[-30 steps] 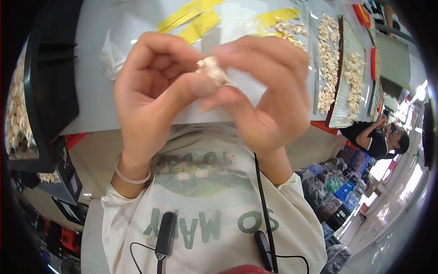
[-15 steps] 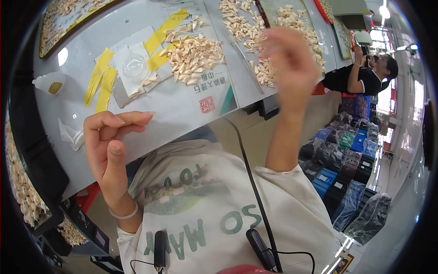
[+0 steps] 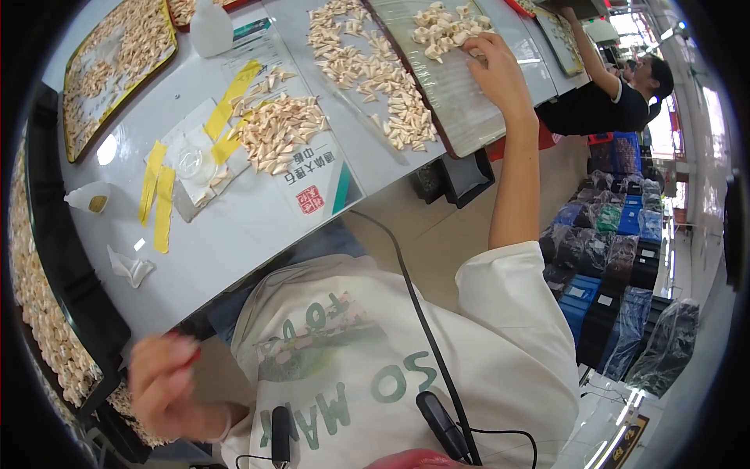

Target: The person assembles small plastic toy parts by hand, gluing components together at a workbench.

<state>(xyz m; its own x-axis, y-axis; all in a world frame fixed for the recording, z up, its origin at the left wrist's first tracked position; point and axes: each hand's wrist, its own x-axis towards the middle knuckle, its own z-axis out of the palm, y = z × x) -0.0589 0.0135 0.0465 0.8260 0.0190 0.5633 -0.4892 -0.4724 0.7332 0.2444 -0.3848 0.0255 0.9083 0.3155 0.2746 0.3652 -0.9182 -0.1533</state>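
My right hand (image 3: 500, 76) reaches over a tray with a pale, clear-covered surface (image 3: 462, 117). Its fingers are bent together, with the tips at a heap of small cream pointed pieces (image 3: 445, 30) on the tray; whatever sits between the fingertips is hidden. At the lower left, off the table's near edge, my left hand (image 3: 168, 387) is smeared by motion, so its fingers do not show clearly. A pinkish-cream pile (image 3: 281, 131) of similar pieces lies mid-table beside a small round clear dish (image 3: 195, 162) on a white pad. More pieces (image 3: 375, 74) spread along the tray's left side.
Yellow tape strips (image 3: 162, 207) hold the pad. A small white bottle (image 3: 90, 198), a crumpled tissue (image 3: 130, 266) and a larger white bottle (image 3: 211, 30) are on the table. A yellow-rimmed tray (image 3: 117, 66) and black bins (image 3: 78, 297) stand left. A person (image 3: 601, 105) works at right.
My right hand has moved farther out to the heap on the tray. My left hand has dropped from the table's near edge down toward the lower left. The view has shifted.
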